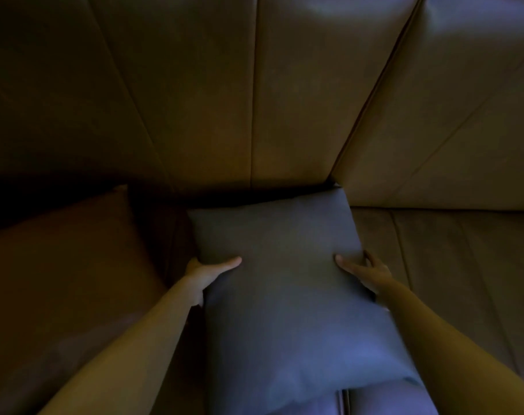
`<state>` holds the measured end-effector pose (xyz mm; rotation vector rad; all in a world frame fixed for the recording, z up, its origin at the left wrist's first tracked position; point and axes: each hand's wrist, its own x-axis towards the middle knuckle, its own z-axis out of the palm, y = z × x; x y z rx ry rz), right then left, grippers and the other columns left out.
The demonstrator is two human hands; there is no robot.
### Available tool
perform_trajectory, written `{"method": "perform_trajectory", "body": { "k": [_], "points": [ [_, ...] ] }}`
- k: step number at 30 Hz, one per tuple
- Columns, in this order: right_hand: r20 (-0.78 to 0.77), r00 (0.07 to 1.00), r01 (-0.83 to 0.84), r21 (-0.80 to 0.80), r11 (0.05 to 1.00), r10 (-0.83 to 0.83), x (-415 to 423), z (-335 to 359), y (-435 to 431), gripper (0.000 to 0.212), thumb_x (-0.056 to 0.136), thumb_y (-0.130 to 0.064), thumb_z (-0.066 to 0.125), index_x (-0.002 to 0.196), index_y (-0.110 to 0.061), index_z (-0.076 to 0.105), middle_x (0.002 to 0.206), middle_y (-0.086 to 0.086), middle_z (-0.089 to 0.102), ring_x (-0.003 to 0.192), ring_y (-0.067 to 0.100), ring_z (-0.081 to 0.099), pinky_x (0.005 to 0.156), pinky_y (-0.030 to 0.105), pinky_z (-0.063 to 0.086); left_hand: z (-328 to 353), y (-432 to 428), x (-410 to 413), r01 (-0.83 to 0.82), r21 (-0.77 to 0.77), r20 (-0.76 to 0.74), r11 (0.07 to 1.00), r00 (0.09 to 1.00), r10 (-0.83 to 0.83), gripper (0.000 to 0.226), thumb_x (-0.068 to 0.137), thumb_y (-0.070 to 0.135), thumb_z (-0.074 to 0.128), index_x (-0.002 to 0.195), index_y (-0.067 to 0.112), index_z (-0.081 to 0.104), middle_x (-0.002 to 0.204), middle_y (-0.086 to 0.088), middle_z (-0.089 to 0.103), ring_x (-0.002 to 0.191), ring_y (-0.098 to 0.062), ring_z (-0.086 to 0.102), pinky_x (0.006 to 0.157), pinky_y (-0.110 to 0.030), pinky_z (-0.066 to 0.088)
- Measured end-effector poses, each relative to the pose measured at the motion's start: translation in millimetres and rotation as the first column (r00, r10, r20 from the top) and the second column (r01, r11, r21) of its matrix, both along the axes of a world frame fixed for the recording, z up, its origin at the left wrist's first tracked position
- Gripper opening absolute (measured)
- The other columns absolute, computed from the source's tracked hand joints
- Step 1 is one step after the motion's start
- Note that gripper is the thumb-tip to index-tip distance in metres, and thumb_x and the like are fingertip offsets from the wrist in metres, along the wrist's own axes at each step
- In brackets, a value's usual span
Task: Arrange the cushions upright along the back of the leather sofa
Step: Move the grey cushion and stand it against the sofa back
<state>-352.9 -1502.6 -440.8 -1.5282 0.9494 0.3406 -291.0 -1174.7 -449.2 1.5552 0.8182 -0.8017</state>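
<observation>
Dim light here, and the sofa (254, 100) is filling the view, its back panels rising behind the cushion (284, 280). The grey cushion is lying tilted on the seat, its far edge reaching the sofa back. Both arms are stretching forward. The left hand (207, 274) is clasping the cushion's left edge, thumb lying on top; the right hand (365, 271) is gripping the right edge, thumb on top, fingers curling round the side.
</observation>
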Motion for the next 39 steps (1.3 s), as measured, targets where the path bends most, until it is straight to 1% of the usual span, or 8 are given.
{"method": "perform_trajectory", "body": {
  "k": [3,6,10,14,18,22,28,39],
  "points": [
    [-0.011,1.000,0.004,0.036,0.999,-0.003,3,17,2,0.110,0.044,-0.037,0.095,0.139,-0.010,0.046,0.120,0.014,0.064,0.096,0.033,0.067,0.078,0.049,0.059,3,-4,-3,-0.103,-0.029,0.045,0.994,0.994,0.104,0.129,0.036,0.031,0.097,0.146,0.013,0.033,0.139,-0.012,0.053,0.122,-0.037,0.054,0.083,-0.053,0.050],
    [-0.016,1.000,-0.002,0.075,0.997,0.003,5,34,4,0.080,0.067,-0.018,0.086,0.135,-0.005,0.047,0.106,0.012,0.065,0.086,0.028,0.066,0.069,0.042,0.056,11,-6,-7,-0.157,-0.107,0.103,0.982,0.980,0.168,0.134,0.019,0.032,0.099,0.139,0.007,0.044,0.127,-0.013,0.063,0.107,-0.033,0.065,0.080,-0.046,0.057],
    [0.028,0.999,-0.039,0.061,0.997,0.037,2,57,10,0.125,0.034,-0.042,0.096,0.142,-0.014,0.041,0.129,0.014,0.060,0.106,0.035,0.064,0.087,0.051,0.055,36,-3,-2,-0.163,-0.167,0.215,0.973,0.957,0.197,0.132,0.013,0.031,0.099,0.133,0.008,0.049,0.123,-0.013,0.065,0.103,-0.031,0.067,0.087,-0.048,0.056],
    [0.143,0.989,-0.032,0.056,0.998,0.023,9,88,21,0.138,0.026,-0.048,0.095,0.146,-0.018,0.034,0.136,0.008,0.053,0.107,0.032,0.059,0.074,0.039,0.056,84,1,15,-0.108,-0.124,0.361,0.986,0.921,0.147,0.114,0.041,0.014,0.096,0.140,0.013,0.039,0.128,-0.008,0.059,0.113,-0.030,0.060,0.093,-0.045,0.052],
    [0.296,0.955,-0.004,0.015,1.000,-0.001,24,106,28,0.146,0.016,-0.053,0.094,0.146,-0.023,0.034,0.142,0.006,0.050,0.119,0.034,0.056,0.090,0.052,0.054,115,11,41,-0.050,-0.070,0.522,0.996,0.849,0.079,0.118,0.048,0.014,0.094,0.146,0.021,0.030,0.141,-0.005,0.050,0.125,-0.028,0.051,0.102,-0.048,0.045],
    [0.354,0.935,0.020,0.042,0.999,-0.033,53,131,34,0.132,0.038,-0.032,0.094,0.149,-0.032,0.022,0.144,0.006,0.042,0.127,0.036,0.048,0.094,0.058,0.049,134,18,69,-0.039,-0.065,0.638,0.997,0.767,0.072,0.118,0.053,0.011,0.091,0.148,0.024,0.024,0.146,-0.003,0.043,0.132,-0.026,0.043,0.103,-0.042,0.042],
    [0.312,0.949,0.050,0.010,0.999,-0.050,68,99,32,0.113,0.063,-0.011,0.087,0.149,-0.033,0.017,0.150,0.010,0.037,0.134,0.041,0.040,0.095,0.068,0.043,118,26,85,0.061,0.011,0.632,0.998,0.773,-0.054,0.126,0.055,0.010,0.090,0.152,0.028,0.012,0.155,-0.001,0.030,0.143,-0.027,0.027,0.113,-0.056,0.029],
    [0.358,0.930,0.094,-0.033,0.995,-0.076,64,98,40,0.089,0.071,-0.007,0.082,0.141,-0.023,0.032,0.142,0.009,0.046,0.129,0.034,0.046,0.088,0.054,0.051,110,27,76,-0.009,0.023,0.665,1.000,0.747,-0.009,0.116,0.053,0.012,0.091,0.147,0.027,0.025,0.150,0.001,0.038,0.139,-0.025,0.034,0.109,-0.055,0.037]
  ]
}}
